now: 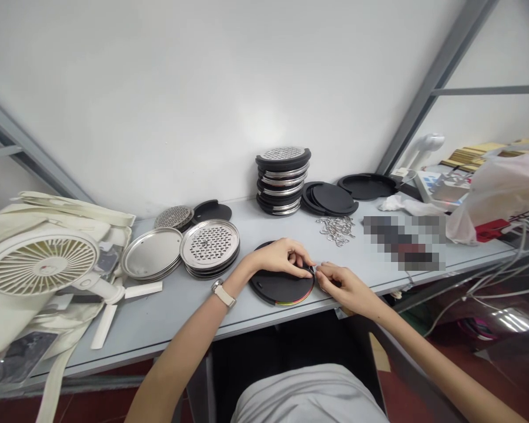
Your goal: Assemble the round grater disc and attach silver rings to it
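Observation:
A black round plate lies near the front edge of the table, with a thin red-yellow-green strip along its lower right rim. My left hand rests over this plate, its thumb and fingers closed on the right rim. Just right of that rim, my right hand is pinched close to the left fingertips. Whatever small piece it holds is too hidden to name. Behind my right hand lies a pile of small metal wire clips. To the left sits a stack of round metal grater discs.
Plain metal discs and a white fan stand at left. A tall stack of black holders and graters rises by the wall. Black round trays lie beside it. At right are a plastic bag and loose cables.

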`<action>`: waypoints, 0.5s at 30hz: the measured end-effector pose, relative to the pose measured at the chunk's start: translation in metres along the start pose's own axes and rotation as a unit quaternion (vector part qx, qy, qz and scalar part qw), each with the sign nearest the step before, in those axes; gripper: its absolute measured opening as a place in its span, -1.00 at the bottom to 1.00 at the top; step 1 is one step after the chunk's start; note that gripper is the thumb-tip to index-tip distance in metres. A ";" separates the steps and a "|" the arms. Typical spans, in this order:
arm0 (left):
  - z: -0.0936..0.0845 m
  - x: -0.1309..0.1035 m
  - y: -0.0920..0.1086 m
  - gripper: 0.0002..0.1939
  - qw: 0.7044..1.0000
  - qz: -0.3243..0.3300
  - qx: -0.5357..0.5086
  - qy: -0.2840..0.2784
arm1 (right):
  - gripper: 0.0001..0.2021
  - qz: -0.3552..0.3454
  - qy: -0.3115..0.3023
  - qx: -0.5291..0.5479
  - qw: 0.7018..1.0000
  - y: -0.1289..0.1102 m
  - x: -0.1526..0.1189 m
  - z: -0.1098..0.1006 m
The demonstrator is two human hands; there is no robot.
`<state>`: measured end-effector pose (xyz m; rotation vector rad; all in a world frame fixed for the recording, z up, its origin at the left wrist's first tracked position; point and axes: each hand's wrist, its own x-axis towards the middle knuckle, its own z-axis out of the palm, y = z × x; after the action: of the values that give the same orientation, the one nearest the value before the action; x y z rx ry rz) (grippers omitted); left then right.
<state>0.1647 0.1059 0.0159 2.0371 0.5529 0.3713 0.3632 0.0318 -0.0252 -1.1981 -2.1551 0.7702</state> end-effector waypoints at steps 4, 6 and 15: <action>0.000 0.000 0.000 -0.66 1.000 -0.006 -0.001 0.001 | -0.65 0.001 0.004 -0.001 1.000 0.000 -0.001 0.000; 0.000 0.000 0.000 -0.66 1.000 -0.003 -0.002 0.000 | -0.65 0.003 0.009 -0.002 1.000 0.000 -0.001 0.001; -0.001 0.000 -0.001 -0.66 1.000 0.005 -0.002 -0.001 | -0.68 0.012 0.015 0.009 1.000 0.004 0.000 0.004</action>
<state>0.1644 0.1068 0.0157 2.0371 0.5395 0.3760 0.3624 0.0322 -0.0309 -1.2205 -2.1093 0.7758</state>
